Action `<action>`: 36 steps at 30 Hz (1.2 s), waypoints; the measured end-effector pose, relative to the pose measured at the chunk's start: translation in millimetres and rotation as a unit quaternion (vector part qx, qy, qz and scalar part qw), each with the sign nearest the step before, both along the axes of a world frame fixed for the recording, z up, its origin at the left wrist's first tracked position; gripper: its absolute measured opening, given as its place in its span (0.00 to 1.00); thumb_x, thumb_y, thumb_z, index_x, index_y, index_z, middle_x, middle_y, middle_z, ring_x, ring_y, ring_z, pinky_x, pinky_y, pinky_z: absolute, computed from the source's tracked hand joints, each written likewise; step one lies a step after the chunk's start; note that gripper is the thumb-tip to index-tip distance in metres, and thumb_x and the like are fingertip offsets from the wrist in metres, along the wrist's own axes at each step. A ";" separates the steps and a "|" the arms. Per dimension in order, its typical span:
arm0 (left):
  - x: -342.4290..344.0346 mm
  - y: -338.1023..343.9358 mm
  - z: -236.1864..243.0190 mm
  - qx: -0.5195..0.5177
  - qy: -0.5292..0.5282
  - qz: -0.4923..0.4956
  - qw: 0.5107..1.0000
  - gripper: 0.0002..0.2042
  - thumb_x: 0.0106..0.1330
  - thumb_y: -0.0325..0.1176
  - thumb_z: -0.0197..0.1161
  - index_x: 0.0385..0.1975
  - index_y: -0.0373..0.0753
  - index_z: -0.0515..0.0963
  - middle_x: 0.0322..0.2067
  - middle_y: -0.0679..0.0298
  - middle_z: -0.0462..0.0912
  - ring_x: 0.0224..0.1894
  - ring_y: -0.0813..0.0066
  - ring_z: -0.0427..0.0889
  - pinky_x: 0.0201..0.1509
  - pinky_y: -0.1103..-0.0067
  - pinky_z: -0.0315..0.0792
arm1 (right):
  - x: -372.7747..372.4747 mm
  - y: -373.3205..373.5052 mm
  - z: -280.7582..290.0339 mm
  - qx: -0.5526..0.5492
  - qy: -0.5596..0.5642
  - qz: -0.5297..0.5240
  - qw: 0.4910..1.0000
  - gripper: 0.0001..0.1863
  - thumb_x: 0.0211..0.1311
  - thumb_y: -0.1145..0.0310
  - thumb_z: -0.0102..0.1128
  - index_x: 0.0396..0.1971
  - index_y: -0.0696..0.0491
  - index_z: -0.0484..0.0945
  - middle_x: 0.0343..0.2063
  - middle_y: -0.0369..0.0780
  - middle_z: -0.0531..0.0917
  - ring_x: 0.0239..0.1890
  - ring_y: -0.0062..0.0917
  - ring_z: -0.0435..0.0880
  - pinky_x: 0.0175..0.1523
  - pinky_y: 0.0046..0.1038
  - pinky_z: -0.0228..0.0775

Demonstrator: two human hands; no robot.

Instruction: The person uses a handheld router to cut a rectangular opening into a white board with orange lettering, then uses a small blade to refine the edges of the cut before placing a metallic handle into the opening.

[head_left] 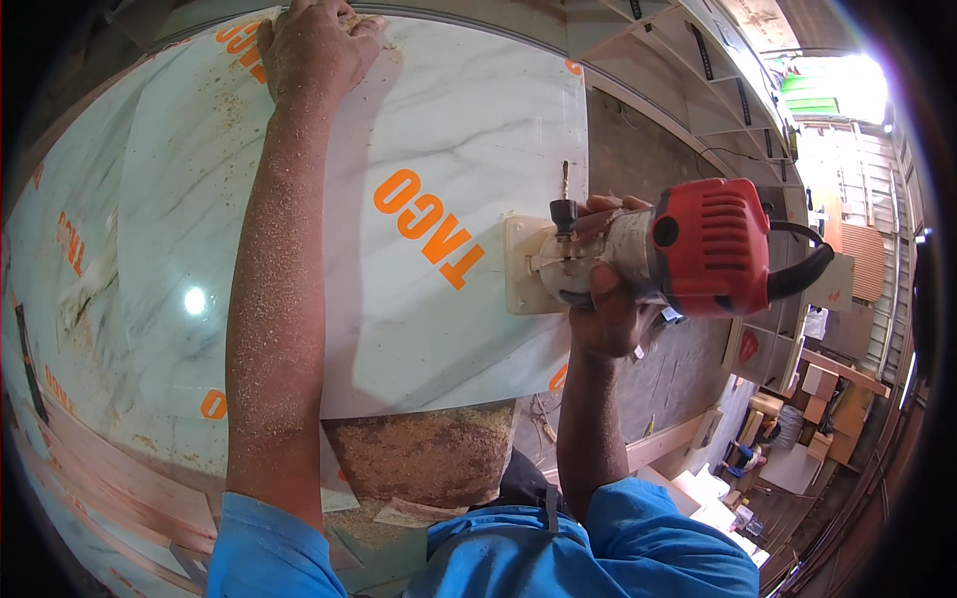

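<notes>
My right hand (610,317) is wrapped round the pale metal body of a red trim router (713,247). The router's cream square base (526,264) sits against the right edge of a white marbled panel (439,120) with orange lettering. A black knob and threaded screw stick out from the router's side. At the far edge of the panel my left hand (317,50) grips, its thumb on top and its fingertips partly cut off by the picture's upper rim. Sawdust covers my left forearm. The router's bit is hidden.
Sawdust lies on the panel and on a brown board (419,453) near my body. Long wood strips (120,478) lie at the lower left. Pale cabinet frames (688,75) stand at the far right. Boxes and offcuts (822,409) are piled on the floor at right.
</notes>
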State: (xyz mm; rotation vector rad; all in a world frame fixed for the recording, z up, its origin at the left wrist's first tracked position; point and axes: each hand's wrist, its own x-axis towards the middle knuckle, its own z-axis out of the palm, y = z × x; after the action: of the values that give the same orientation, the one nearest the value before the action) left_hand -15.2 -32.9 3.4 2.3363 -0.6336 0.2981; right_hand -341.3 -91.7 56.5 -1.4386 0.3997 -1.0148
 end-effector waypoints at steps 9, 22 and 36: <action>-0.2 -7.1 -6.9 0.003 -0.046 -0.066 0.997 0.08 0.63 0.34 0.61 0.31 0.39 0.84 0.38 0.52 0.84 0.47 0.53 0.82 0.66 0.61 0.66 | 6.3 6.5 0.5 -0.077 0.064 -0.062 0.993 0.37 0.55 0.63 0.68 0.60 0.69 0.65 0.44 0.55 0.83 0.48 0.38 0.84 0.56 0.39 0.76; -17.7 -16.5 14.4 -0.042 -0.038 0.002 0.998 0.17 0.54 0.43 0.76 0.28 0.34 0.83 0.40 0.50 0.84 0.50 0.50 0.79 0.62 0.62 0.70 | 16.6 -1.4 -7.8 -0.120 0.017 -0.070 0.990 0.31 0.56 0.64 0.63 0.56 0.69 0.70 0.37 0.52 0.84 0.43 0.41 0.85 0.52 0.42 0.78; -15.0 -17.3 15.7 -0.021 0.015 0.003 1.000 0.17 0.55 0.40 0.77 0.33 0.32 0.82 0.45 0.50 0.82 0.54 0.51 0.77 0.62 0.62 0.71 | 35.4 -10.7 -2.7 -0.134 0.050 -0.086 0.986 0.26 0.55 0.66 0.63 0.51 0.67 0.74 0.37 0.51 0.84 0.42 0.39 0.86 0.51 0.41 0.79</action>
State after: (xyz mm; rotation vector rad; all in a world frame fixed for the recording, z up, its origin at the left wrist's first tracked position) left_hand -30.2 -50.2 19.1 2.2981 -0.5993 0.2761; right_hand -306.0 -102.4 53.7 -1.7245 0.4810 -1.1714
